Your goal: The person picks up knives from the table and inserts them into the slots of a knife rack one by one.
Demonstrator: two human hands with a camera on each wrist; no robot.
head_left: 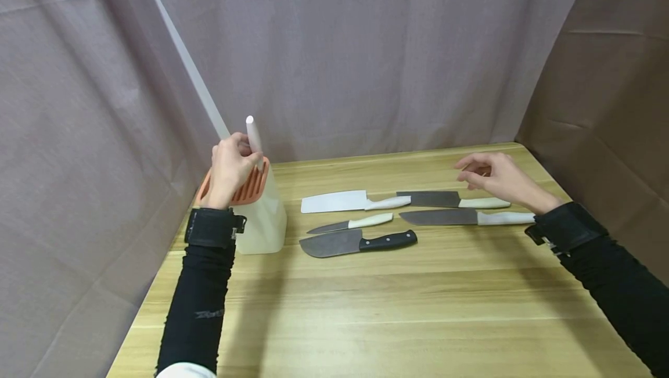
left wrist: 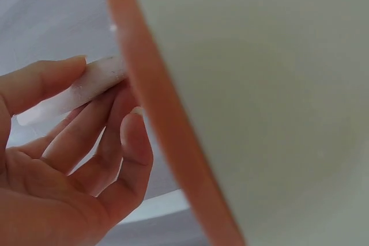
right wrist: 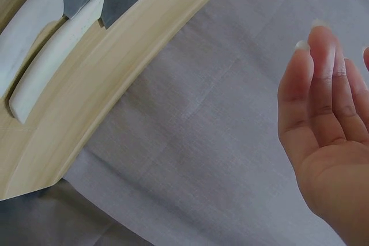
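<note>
My left hand (head_left: 230,166) grips the white handle (head_left: 252,134) of a knife that stands in the slotted orange top (head_left: 250,185) of a pale knife block (head_left: 263,218) at the table's left. In the left wrist view the fingers (left wrist: 86,136) curl round the white handle (left wrist: 69,93) beside the block's orange rim (left wrist: 167,142). My right hand (head_left: 491,175) hovers relaxed and empty above a dark cleaver with a white handle (head_left: 452,199). The right wrist view shows its straight fingers (right wrist: 323,102).
On the wooden table (head_left: 397,297) lie a white cleaver (head_left: 355,201), a small white-handled knife (head_left: 350,225), a black-handled cleaver (head_left: 358,242) and a long white-handled knife (head_left: 465,217). Grey cloth walls stand behind and left, a brown one right.
</note>
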